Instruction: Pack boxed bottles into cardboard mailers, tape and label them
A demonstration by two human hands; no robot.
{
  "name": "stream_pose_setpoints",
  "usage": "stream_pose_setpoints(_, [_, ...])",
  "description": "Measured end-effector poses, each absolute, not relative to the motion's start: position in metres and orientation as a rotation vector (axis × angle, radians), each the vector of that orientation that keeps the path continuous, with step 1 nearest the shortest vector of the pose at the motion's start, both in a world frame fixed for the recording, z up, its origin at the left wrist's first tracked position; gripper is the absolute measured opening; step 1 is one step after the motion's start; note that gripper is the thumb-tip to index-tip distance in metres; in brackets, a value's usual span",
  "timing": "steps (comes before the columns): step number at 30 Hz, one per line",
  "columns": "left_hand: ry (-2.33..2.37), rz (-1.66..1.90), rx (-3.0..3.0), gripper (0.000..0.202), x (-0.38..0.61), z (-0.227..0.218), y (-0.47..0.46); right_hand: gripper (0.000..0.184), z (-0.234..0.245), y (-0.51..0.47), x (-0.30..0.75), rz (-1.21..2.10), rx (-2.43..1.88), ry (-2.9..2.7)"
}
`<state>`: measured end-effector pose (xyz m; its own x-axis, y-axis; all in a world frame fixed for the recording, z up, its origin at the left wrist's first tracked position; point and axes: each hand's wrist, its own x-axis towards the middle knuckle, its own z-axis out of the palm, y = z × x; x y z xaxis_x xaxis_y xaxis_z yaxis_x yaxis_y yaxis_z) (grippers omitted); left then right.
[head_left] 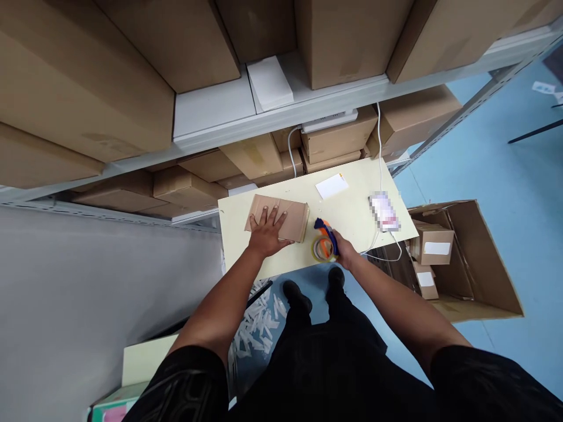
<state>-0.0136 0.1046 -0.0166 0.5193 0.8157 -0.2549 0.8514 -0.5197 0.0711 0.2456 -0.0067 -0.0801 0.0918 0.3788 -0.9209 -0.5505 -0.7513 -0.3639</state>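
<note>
A small cardboard box [295, 214] lies on the pale table [349, 220], left of its middle. My left hand [267, 233] rests flat on top of it with the fingers spread. To the right, my right hand [345, 249] is wrapped round a blue and orange tape dispenser [326, 230] that carries a roll of clear yellowish tape [315, 250]. The dispenser is at the table's near edge, apart from the box. The fingers on its far side are partly hidden.
A white card [331, 186] and a blurred phone [384, 211] with a white cable lie on the table. Shelving [215, 129] with cardboard boxes stands behind. A large open carton [488, 264] holding smaller boxes is at the right. Paper scraps [255, 325] litter the floor.
</note>
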Motion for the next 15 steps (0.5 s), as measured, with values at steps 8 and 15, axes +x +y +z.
stream_pose_setpoints(8, [1.644, -0.181, 2.434, 0.099, 0.021, -0.025, 0.053, 0.057, -0.088, -0.102, 0.178, 1.8, -1.702, 0.43])
stream_pose_setpoints(15, [1.83, -0.16, 2.255, 0.091, 0.043, -0.024, 0.031, 0.063, -0.096, -0.058, 0.156, 1.843, -1.552, 0.389])
